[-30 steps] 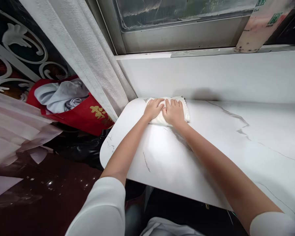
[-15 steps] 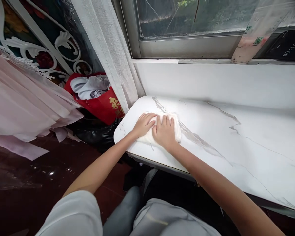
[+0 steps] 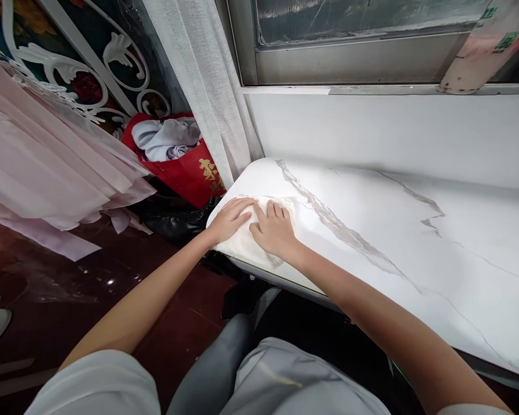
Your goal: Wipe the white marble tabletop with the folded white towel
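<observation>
A folded white cloth (image 3: 245, 244) lies on the left end of a white marble-patterned tabletop (image 3: 372, 230), close to its rounded front-left corner. My left hand (image 3: 230, 218) presses flat on the cloth's left part, fingers stretched out. Beside it, my right hand (image 3: 274, 230) lies flat on the cloth's right part, fingers together and pointing away from me. Both hands touch each other over the cloth.
A white wall and a window sill (image 3: 389, 90) run behind the table. A grey curtain (image 3: 203, 80) hangs at the table's left end. On the dark floor left of it stand a red bag (image 3: 185, 167) with clothes and pale pink fabric (image 3: 47, 173).
Both hands have slid the cloth from the table's back edge by the wall toward me and leftward, down to the front-left corner. The head camera has shifted too.
</observation>
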Motion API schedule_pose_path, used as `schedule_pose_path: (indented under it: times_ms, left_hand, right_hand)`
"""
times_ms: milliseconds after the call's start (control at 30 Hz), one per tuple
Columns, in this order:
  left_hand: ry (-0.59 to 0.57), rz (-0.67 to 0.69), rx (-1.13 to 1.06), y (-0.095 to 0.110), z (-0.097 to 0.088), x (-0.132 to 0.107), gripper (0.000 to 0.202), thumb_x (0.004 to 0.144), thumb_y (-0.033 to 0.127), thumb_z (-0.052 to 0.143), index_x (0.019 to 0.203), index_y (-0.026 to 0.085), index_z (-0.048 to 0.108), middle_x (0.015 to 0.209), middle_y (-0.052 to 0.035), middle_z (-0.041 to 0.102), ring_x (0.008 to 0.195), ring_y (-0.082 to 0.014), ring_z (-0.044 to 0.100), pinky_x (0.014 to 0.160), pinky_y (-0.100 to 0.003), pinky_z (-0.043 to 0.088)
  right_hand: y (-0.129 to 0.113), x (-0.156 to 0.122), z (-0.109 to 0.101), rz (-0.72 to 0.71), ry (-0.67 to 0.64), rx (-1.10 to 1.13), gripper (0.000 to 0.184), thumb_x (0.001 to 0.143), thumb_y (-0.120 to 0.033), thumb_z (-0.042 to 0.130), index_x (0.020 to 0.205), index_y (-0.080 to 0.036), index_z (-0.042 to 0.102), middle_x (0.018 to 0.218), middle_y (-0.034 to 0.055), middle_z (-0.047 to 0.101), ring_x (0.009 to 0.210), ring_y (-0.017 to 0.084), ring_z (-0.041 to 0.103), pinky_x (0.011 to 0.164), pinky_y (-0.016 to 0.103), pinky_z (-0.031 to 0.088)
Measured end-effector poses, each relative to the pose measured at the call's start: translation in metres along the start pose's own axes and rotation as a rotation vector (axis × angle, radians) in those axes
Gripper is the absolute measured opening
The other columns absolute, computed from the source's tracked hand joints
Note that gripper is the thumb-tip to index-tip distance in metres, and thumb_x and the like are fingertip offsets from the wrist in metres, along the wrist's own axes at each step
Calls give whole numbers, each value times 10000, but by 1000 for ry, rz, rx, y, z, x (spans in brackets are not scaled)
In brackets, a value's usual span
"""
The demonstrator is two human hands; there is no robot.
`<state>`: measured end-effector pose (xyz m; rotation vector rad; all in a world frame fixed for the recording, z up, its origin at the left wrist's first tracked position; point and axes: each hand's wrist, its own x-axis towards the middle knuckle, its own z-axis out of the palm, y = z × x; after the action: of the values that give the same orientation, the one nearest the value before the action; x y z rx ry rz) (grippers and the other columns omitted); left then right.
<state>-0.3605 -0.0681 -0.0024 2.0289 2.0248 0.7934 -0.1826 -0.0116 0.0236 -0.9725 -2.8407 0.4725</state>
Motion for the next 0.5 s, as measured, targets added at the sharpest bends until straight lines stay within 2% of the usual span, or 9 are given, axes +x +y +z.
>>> schedule_pose_path:
  times_ms: [100, 200, 300, 500]
  left_hand:
    - [26, -12, 25, -7, 1, 18, 435, 960, 373, 405, 1326, 205, 570, 1390, -77, 617, 1318, -230, 519, 1185, -422, 333]
    - [34, -42, 57, -14, 4, 45, 427, 958, 347, 414, 1331, 203, 566, 1381, -70, 620, 1311, -225, 520, 1169, -402, 348]
    - [44, -67, 78, -24, 10, 79, 427, 960, 325, 414, 1339, 199, 565, 1383, -66, 615, 1315, -223, 518, 1172, -389, 336]
    - [43, -46, 45, -51, 22, 150, 419, 929, 277, 443, 1313, 203, 592, 1369, -57, 630, 1291, -231, 536, 1156, -398, 348]
  right_hand:
    - [7, 25, 9, 28, 71, -31, 596, 1019, -367, 290, 1574, -150, 296, 1608, 208, 294, 1496, 338, 252, 1173, 499, 193]
    - [21, 55, 12, 52, 156, -36, 628, 1015, -375, 286, 1569, -78, 278, 1583, 213, 345, 1473, 319, 302, 1166, 481, 212]
    - [41, 85, 12, 49, 234, -52, 647, 1009, -369, 295, 1555, -22, 276, 1555, 228, 386, 1447, 319, 338, 1160, 467, 220]
    - [81, 140, 7, 54, 318, -43, 610, 991, -352, 329, 1485, -3, 402, 1490, 233, 472, 1379, 338, 405, 1138, 469, 235]
